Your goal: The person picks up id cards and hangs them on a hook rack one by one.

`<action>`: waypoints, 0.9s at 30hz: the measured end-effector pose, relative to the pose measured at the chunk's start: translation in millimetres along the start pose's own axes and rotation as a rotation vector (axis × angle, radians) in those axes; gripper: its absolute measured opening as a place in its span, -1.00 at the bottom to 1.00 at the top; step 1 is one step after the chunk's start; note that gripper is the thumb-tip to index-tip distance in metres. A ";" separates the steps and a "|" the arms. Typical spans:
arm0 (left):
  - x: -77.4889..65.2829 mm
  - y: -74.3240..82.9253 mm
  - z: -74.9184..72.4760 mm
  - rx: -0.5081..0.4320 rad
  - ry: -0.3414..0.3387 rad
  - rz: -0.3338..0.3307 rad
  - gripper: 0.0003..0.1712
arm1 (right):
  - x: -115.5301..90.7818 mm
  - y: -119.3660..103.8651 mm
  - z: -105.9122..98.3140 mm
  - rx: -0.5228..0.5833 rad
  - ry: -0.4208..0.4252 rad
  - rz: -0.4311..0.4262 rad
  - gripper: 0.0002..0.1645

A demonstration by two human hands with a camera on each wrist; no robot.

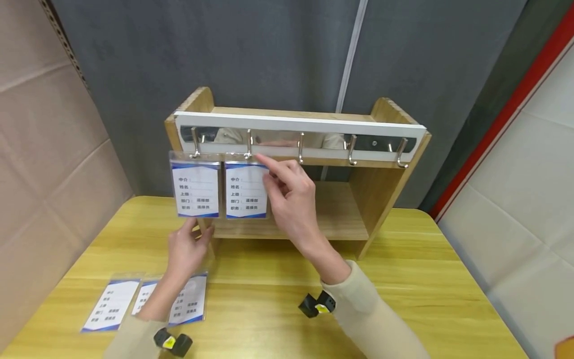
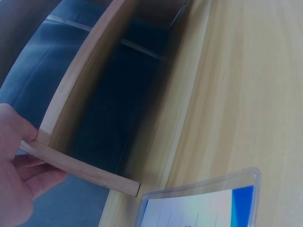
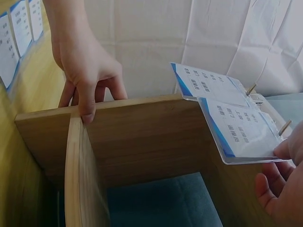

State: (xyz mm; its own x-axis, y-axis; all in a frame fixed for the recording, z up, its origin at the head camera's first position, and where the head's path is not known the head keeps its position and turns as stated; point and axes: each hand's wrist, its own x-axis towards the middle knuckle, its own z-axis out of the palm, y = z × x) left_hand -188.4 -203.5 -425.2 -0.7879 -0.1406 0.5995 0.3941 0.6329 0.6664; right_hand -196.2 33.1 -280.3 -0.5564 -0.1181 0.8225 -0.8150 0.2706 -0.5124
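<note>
A wooden shelf (image 1: 291,227) stands on the table with a row of metal hooks along its front top rail. Two clear-sleeved name badges hang at its left: the outer badge (image 1: 197,192) from the first hook, the inner badge (image 1: 245,192) at the second hook. My right hand (image 1: 293,199) pinches the inner badge at its upper right edge, its index fingertip near the hook. Lower down, my left hand (image 1: 186,249) grips the left side panel (image 3: 137,137), thumb on one side and fingers on the other, as the right wrist view shows.
Several more badges lie flat on the table at front left, one badge (image 1: 112,304) outermost and another badge (image 1: 190,299) partly behind my left forearm. Three hooks, such as the far right hook (image 1: 401,152), carry nothing. A grey curtain (image 1: 269,50) hangs behind the shelf.
</note>
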 end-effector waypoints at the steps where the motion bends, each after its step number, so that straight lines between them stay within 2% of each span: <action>1: 0.0 0.0 0.0 0.001 0.000 0.001 -0.49 | -0.3 0.7 -0.4 0.000 0.001 -0.004 -0.58; 11: -0.2 0.2 -0.4 -0.004 -0.002 -0.003 -0.47 | -5.8 5.5 -6.8 0.024 -0.019 0.016 -0.57; 20: -0.6 0.7 -0.6 -0.019 0.007 -0.004 -0.46 | -12.9 7.1 -11.7 0.063 -0.081 0.062 -0.47; 27: -0.8 1.7 -1.0 -0.007 -0.014 -0.038 -0.49 | -25.4 12.9 -12.9 0.074 -0.230 0.018 -0.43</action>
State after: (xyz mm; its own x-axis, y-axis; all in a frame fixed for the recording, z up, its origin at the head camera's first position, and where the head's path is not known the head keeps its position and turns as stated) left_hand -186.7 -203.1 -424.1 -0.8087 -0.1540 0.5677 0.3671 0.6219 0.6917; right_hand -190.5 52.0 -304.6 -0.5860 -0.3306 0.7398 -0.8098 0.2049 -0.5498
